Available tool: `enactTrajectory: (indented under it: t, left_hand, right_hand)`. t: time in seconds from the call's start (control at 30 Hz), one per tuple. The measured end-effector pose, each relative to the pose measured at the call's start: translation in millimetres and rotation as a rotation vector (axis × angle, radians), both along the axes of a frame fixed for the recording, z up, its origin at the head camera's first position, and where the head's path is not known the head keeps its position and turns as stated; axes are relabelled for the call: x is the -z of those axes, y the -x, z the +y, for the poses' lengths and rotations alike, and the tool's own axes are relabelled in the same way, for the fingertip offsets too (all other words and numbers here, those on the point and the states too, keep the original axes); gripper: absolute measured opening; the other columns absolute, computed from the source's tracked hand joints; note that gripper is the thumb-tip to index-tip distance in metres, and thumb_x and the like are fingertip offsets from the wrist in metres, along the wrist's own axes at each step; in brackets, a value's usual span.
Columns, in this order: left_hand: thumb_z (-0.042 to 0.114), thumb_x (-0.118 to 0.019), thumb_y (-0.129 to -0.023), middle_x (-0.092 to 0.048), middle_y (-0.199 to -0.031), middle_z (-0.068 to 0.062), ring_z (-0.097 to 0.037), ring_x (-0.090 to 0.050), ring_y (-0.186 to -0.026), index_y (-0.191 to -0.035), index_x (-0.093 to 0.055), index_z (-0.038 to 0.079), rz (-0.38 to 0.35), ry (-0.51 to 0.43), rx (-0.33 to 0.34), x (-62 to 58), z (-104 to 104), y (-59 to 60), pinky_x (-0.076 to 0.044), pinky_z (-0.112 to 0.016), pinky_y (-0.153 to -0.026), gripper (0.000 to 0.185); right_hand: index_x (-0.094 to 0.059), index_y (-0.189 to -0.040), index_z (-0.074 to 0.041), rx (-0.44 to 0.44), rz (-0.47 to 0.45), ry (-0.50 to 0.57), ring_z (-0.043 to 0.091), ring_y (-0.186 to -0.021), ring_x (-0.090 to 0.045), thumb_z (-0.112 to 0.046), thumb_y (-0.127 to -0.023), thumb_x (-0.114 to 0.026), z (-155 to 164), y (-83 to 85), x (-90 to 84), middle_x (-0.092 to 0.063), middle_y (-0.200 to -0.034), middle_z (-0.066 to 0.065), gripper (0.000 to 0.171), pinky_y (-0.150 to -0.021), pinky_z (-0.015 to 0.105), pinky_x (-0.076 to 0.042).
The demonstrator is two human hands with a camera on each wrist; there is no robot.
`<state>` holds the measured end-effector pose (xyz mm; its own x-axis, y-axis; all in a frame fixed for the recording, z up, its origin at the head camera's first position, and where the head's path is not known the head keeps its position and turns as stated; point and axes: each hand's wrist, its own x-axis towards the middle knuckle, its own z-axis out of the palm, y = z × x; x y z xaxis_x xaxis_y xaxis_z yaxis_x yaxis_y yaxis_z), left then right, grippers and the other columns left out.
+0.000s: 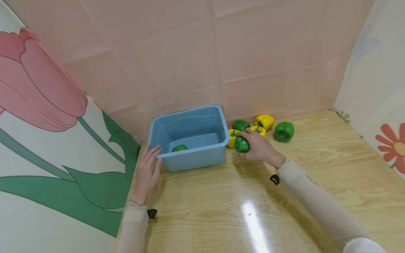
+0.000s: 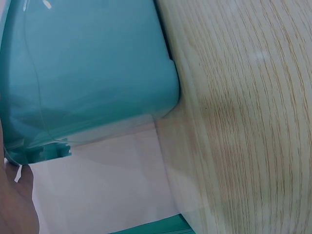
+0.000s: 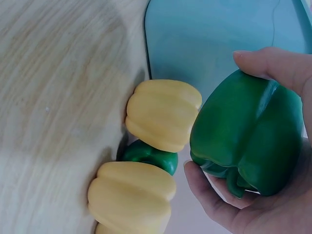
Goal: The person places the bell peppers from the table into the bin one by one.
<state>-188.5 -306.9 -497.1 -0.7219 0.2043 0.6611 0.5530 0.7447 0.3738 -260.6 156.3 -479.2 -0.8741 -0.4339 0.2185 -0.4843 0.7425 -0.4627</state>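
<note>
a: what do we have in the right hand (image 1: 260,147)?
b: we grip a green pepper (image 1: 242,144) there, fingers curled round it, just right of the blue tub (image 1: 190,160) on the worktop (image 1: 221,196).
a: and the left hand (image 1: 148,171)?
b: we rest it with straight fingers against the tub's near left corner.
a: anything in the tub?
b: another green pepper (image 1: 179,148); yellow peppers (image 3: 163,114) and more green ones lie beside the held one.
</note>
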Motion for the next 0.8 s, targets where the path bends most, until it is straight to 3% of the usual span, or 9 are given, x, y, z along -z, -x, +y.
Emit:
enactTrajectory:
  t: [0.8]
  left_hand:
    - [0.009, -0.064, -0.106, -0.063, -0.150, -0.016, -0.050, -0.039, -0.154, -0.144, -0.066, 0.005, 0.032, -0.016, 0.009, 0.7, 1, 0.5, -0.032, -0.062, -0.129, 0.038]
  right_hand:
    - [-0.062, -0.142, -0.010, 0.041, 0.017, 0.095, 0.043, -0.114, -0.064, -0.028, -0.077, -0.095, -3, -2.8, -14.1, -0.057, -0.139, 0.023, 0.075, -0.094, 0.065, -0.059]
